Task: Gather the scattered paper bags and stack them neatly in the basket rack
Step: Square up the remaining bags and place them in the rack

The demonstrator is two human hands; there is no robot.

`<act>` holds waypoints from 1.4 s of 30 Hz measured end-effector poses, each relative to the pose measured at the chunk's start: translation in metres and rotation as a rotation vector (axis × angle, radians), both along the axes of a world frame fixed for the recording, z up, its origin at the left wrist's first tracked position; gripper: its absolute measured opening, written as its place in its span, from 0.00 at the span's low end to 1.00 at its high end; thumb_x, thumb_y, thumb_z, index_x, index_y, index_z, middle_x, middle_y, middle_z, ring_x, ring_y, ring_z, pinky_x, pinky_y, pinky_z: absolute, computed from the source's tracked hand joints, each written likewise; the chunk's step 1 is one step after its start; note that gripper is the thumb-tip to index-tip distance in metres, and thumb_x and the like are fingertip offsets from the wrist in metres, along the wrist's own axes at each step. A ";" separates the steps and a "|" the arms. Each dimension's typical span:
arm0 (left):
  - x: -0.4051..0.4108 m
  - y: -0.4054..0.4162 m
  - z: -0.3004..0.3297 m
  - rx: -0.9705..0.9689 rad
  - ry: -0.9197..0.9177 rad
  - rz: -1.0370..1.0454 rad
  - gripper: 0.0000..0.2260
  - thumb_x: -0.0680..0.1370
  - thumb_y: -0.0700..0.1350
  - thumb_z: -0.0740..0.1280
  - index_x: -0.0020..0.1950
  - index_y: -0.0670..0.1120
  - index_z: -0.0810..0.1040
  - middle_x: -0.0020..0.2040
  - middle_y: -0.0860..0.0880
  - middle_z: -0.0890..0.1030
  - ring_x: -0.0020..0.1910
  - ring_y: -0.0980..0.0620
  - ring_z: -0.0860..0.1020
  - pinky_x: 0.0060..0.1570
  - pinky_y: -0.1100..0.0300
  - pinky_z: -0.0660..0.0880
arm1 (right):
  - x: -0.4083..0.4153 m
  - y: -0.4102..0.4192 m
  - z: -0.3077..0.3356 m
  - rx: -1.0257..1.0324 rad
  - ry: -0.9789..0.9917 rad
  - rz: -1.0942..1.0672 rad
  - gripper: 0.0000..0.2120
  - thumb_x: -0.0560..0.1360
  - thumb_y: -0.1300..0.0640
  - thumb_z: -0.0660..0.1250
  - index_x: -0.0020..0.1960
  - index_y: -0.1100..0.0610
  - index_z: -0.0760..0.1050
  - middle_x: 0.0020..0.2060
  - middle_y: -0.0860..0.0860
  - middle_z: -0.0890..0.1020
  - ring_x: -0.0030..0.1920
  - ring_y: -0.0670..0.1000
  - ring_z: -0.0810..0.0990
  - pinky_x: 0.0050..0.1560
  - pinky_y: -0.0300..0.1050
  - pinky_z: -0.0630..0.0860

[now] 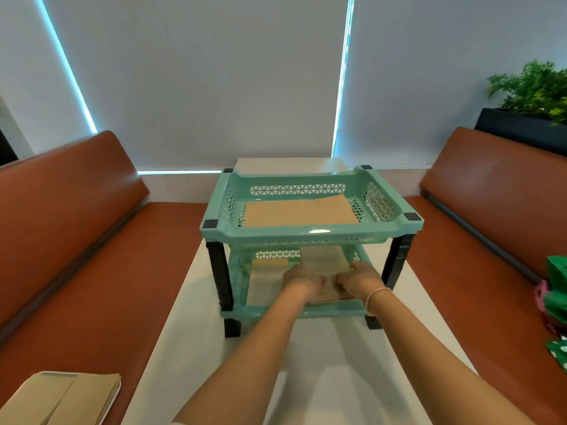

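A mint-green two-tier basket rack [310, 233] with black legs stands on the white table [190, 302]. Flat brown paper bags [299, 211] lie in its top basket. In the lower basket a stack of brown paper bags [325, 256] sits to the right, with another flat bag [265, 279] to its left. Both my hands reach into the lower basket. My left hand [302, 279] and my right hand [357, 279] grip the near end of the right stack from either side, fingers curled onto it. Another pile of brown paper bags [66, 397] lies on the left bench.
Brown padded benches [76, 240] run along both sides of the table. Green and pink items [555, 296] lie on the right bench [478, 240]. A planter with green leaves [534, 93] stands behind the right bench. Window blinds close off the far end.
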State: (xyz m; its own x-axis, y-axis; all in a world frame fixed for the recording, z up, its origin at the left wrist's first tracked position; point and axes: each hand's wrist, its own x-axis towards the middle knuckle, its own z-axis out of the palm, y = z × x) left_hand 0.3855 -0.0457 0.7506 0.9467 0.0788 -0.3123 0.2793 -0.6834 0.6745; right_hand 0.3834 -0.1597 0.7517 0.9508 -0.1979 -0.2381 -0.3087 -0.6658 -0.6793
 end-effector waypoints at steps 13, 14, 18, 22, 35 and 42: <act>0.043 -0.021 -0.047 0.105 0.066 0.043 0.25 0.76 0.50 0.66 0.70 0.40 0.68 0.64 0.42 0.76 0.63 0.45 0.74 0.59 0.58 0.72 | 0.044 -0.008 -0.040 -0.105 0.188 -0.015 0.11 0.75 0.58 0.60 0.53 0.64 0.74 0.53 0.59 0.77 0.54 0.58 0.76 0.55 0.45 0.72; 0.043 -0.022 -0.049 0.115 0.087 0.052 0.24 0.76 0.51 0.65 0.68 0.40 0.70 0.64 0.42 0.75 0.64 0.45 0.73 0.59 0.58 0.71 | 0.044 -0.007 -0.042 -0.116 0.204 -0.005 0.13 0.75 0.58 0.61 0.55 0.65 0.75 0.53 0.59 0.78 0.53 0.57 0.76 0.53 0.44 0.72; 0.044 -0.028 -0.053 0.106 0.107 0.037 0.18 0.78 0.49 0.63 0.64 0.39 0.73 0.64 0.42 0.75 0.62 0.45 0.75 0.54 0.60 0.72 | 0.042 -0.004 -0.041 -0.117 0.232 0.040 0.15 0.77 0.58 0.58 0.59 0.66 0.74 0.58 0.59 0.77 0.55 0.57 0.76 0.50 0.41 0.71; 0.052 -0.028 -0.052 0.054 0.112 0.066 0.16 0.78 0.47 0.63 0.61 0.38 0.75 0.62 0.43 0.77 0.60 0.45 0.76 0.52 0.60 0.72 | 0.047 -0.007 -0.035 -0.056 0.253 0.039 0.10 0.77 0.60 0.58 0.43 0.64 0.74 0.50 0.59 0.76 0.50 0.56 0.75 0.41 0.41 0.71; 0.055 -0.032 -0.059 -0.303 0.150 0.238 0.13 0.73 0.50 0.65 0.51 0.44 0.78 0.51 0.46 0.80 0.48 0.47 0.78 0.48 0.59 0.76 | 0.061 -0.018 -0.048 0.240 0.296 -0.129 0.16 0.70 0.64 0.62 0.57 0.67 0.72 0.43 0.56 0.73 0.41 0.54 0.72 0.46 0.43 0.69; 0.053 -0.027 -0.060 -0.393 0.056 0.130 0.16 0.78 0.47 0.62 0.63 0.41 0.68 0.51 0.47 0.73 0.48 0.49 0.71 0.47 0.59 0.68 | 0.062 -0.015 -0.030 0.296 0.295 -0.053 0.09 0.67 0.69 0.60 0.31 0.60 0.65 0.31 0.53 0.68 0.31 0.51 0.65 0.30 0.38 0.61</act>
